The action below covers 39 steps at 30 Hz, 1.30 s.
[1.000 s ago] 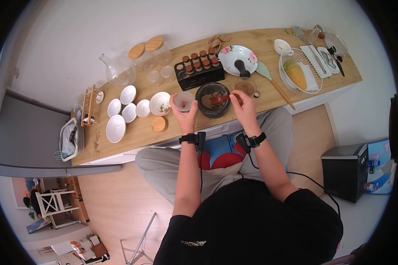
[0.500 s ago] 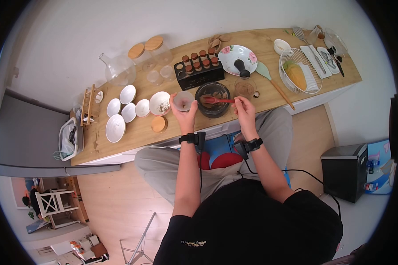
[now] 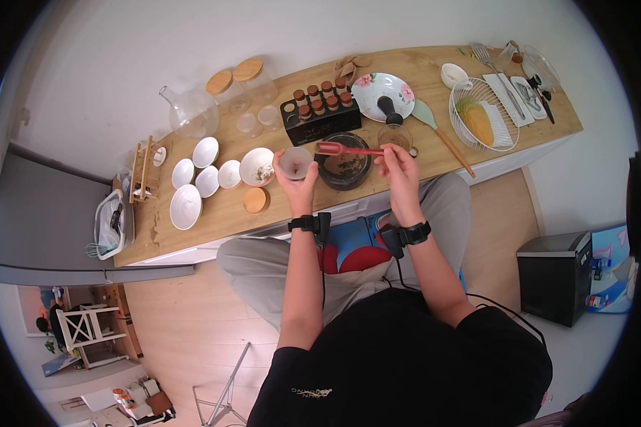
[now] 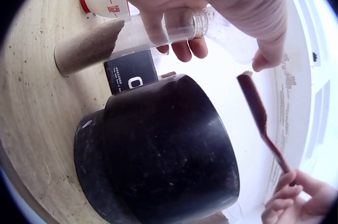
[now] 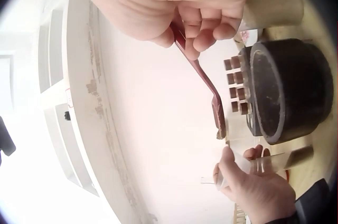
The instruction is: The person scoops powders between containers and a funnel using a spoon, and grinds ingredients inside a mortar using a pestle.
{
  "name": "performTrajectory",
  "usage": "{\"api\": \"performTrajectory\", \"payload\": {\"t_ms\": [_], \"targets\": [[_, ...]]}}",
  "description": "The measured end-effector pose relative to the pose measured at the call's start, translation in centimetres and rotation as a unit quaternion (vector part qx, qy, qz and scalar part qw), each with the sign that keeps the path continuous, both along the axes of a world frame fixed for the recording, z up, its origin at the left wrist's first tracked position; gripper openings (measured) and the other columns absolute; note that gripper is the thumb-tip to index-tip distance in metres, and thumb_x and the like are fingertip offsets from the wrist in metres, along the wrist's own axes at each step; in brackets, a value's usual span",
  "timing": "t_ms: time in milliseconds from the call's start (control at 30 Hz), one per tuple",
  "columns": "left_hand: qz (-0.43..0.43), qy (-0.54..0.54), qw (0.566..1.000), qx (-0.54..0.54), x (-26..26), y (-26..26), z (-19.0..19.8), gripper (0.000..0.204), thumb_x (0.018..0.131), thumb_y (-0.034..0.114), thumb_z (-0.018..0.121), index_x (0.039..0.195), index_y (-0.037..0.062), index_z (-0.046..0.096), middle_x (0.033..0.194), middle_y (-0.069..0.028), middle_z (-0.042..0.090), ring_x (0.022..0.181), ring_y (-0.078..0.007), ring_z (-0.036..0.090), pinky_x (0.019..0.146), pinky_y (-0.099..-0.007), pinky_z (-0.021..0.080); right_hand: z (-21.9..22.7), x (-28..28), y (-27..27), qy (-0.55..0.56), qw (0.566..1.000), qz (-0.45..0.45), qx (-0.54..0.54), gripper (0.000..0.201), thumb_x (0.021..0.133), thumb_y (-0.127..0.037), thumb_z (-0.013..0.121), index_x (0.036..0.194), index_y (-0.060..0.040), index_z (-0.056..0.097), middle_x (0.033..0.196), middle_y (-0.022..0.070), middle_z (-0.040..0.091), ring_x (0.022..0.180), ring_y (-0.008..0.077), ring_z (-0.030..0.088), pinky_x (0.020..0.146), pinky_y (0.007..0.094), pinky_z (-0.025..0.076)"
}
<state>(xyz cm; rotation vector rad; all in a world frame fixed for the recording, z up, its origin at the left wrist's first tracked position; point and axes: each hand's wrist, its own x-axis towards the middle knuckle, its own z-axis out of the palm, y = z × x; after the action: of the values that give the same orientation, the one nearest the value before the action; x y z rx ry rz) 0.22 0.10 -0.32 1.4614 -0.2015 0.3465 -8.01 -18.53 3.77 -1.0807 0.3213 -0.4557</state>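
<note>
My left hand (image 3: 297, 186) steadies a translucent funnel (image 3: 295, 165) between thumb and fingers. Below it, the fingers pass behind the threaded neck of a clear glass bottle (image 4: 87, 49), part-filled with brown powder. My right hand (image 3: 400, 181) pinches a dark red spoon (image 3: 345, 149) by its handle end. Brown powder shows at the spoon's tip, which points toward the funnel. Under the spoon stands a black stone mortar (image 3: 343, 185) with brown powder inside. The right wrist view has the spoon (image 5: 217, 116) above the funnel, apart from it.
Behind the mortar is a black rack (image 3: 322, 127) of brown-capped spice jars. Several white bowls (image 3: 186, 207) and a round wooden lid (image 3: 257, 201) lie to the left. On the right are a glass cup (image 3: 396, 135), a floral plate (image 3: 367, 89), a spatula (image 3: 449, 146) and a wire basket (image 3: 507, 148).
The red spoon has come up out of the mortar and moved left toward the funnel, the right hand rising with it. My left hand stays in place with the funnel.
</note>
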Motion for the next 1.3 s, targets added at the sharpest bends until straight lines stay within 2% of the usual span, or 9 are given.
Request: {"api": "performTrajectory", "payload": {"t_ms": [267, 500, 700, 833, 933, 1000, 1100, 1167, 1300], "targets": [[0.002, -0.005, 1.0, 0.002, -0.1, 0.0, 0.3, 0.07, 0.073, 0.005, 0.077, 0.133, 0.0062, 0.039, 0.123, -0.0079, 0.043, 0.102, -0.0205, 0.051, 0.089, -0.0337, 0.045, 2.9, 0.6, 2.3, -0.121, 0.981, 0.084, -0.124, 0.018, 0.097, -0.008, 0.059, 0.112, 0.0, 0.062, 0.091, -0.0005, 0.062, 0.078, 0.0036, 0.054, 0.069, 0.0188, 0.044], [0.009, -0.006, 1.0, 0.013, -0.2, 0.0, 0.4, 0.07, 0.073, 0.005, 0.077, 0.132, 0.0056, 0.041, 0.124, -0.0081, 0.043, 0.102, -0.0205, 0.051, 0.089, -0.0341, 0.045, 3.2, 0.4, 2.5, -0.132, 0.966, 0.104, -0.195, 0.018, 0.096, -0.007, 0.058, 0.112, 0.0013, 0.061, 0.093, -0.0012, 0.06, 0.08, 0.0044, 0.051, 0.072, 0.0201, 0.043], [-0.002, -0.005, 1.0, -0.011, -0.1, -0.1, 0.2, 0.07, 0.074, 0.004, 0.076, 0.133, 0.0063, 0.039, 0.117, -0.0091, 0.047, 0.098, -0.0205, 0.054, 0.086, -0.0335, 0.046, 2.0, 0.4, 0.6, -0.107, 0.982, 0.072, -0.137, 0.018, 0.096, -0.008, 0.058, 0.112, -0.0002, 0.062, 0.09, 0.0008, 0.062, 0.077, 0.0043, 0.053, 0.068, 0.0186, 0.044], [-0.001, -0.007, 1.0, -0.002, 0.1, 0.0, 0.0, 0.07, 0.074, 0.004, 0.076, 0.133, 0.0065, 0.039, 0.113, -0.0086, 0.047, 0.097, -0.0202, 0.054, 0.086, -0.0335, 0.046, 0.9, 1.0, -0.7, -0.053, 0.994, -0.003, -0.096, 0.016, 0.096, -0.009, 0.059, 0.11, -0.0003, 0.062, 0.087, 0.0, 0.061, 0.075, 0.0033, 0.053, 0.066, 0.0175, 0.043], [0.0, -0.007, 1.0, -0.003, 0.1, 0.0, 0.1, 0.07, 0.074, 0.005, 0.076, 0.133, 0.0065, 0.039, 0.113, -0.0088, 0.048, 0.097, -0.02, 0.054, 0.086, -0.0333, 0.046, -0.1, 1.5, -1.3, -0.043, 0.987, -0.03, -0.151, 0.014, 0.095, -0.009, 0.06, 0.106, 0.0002, 0.063, 0.083, -0.0019, 0.059, 0.072, 0.0018, 0.05, 0.063, 0.0172, 0.041], [-0.001, -0.004, 1.0, -0.006, 0.0, 0.0, 0.2, 0.07, 0.074, 0.004, 0.076, 0.133, 0.0065, 0.039, 0.113, -0.0087, 0.048, 0.097, -0.02, 0.054, 0.086, -0.0333, 0.046, -0.6, 1.6, -1.5, -0.018, 0.964, -0.039, -0.261, 0.013, 0.095, -0.009, 0.061, 0.103, 0.001, 0.064, 0.08, -0.0039, 0.057, 0.068, 0.0011, 0.047, 0.06, 0.0174, 0.039], [-0.002, 0.0, 1.0, -0.005, 0.0, 0.0, 0.0, 0.069, 0.074, 0.005, 0.076, 0.132, 0.0065, 0.039, 0.113, -0.0087, 0.048, 0.097, -0.0201, 0.054, 0.086, -0.0334, 0.046, -2.7, 1.7, -1.7, 0.0, 0.957, -0.027, -0.288, 0.014, 0.094, -0.009, 0.062, 0.102, 0.0019, 0.064, 0.078, -0.005, 0.056, 0.066, 0.0013, 0.045, 0.058, 0.0176, 0.038], [-0.002, 0.001, 1.0, -0.002, 0.1, 0.1, 0.0, 0.069, 0.074, 0.005, 0.076, 0.132, 0.0065, 0.039, 0.113, -0.0087, 0.048, 0.097, -0.0202, 0.054, 0.086, -0.0335, 0.046, -4.9, 1.9, -1.7, 0.004, 0.964, -0.019, -0.264, 0.014, 0.094, -0.009, 0.062, 0.103, 0.0019, 0.064, 0.079, -0.0043, 0.057, 0.066, 0.0014, 0.046, 0.058, 0.0176, 0.038], [0.0, -0.001, 1.0, -0.004, -0.1, -0.1, 0.2, 0.07, 0.073, 0.006, 0.076, 0.133, 0.0068, 0.039, 0.114, -0.0093, 0.047, 0.097, -0.0207, 0.054, 0.086, -0.0338, 0.046, -5.4, 1.3, -1.1, 0.009, 0.984, -0.01, -0.179, 0.016, 0.095, -0.01, 0.061, 0.105, 0.001, 0.063, 0.08, -0.0025, 0.06, 0.067, 0.0022, 0.049, 0.059, 0.0182, 0.04]]}}
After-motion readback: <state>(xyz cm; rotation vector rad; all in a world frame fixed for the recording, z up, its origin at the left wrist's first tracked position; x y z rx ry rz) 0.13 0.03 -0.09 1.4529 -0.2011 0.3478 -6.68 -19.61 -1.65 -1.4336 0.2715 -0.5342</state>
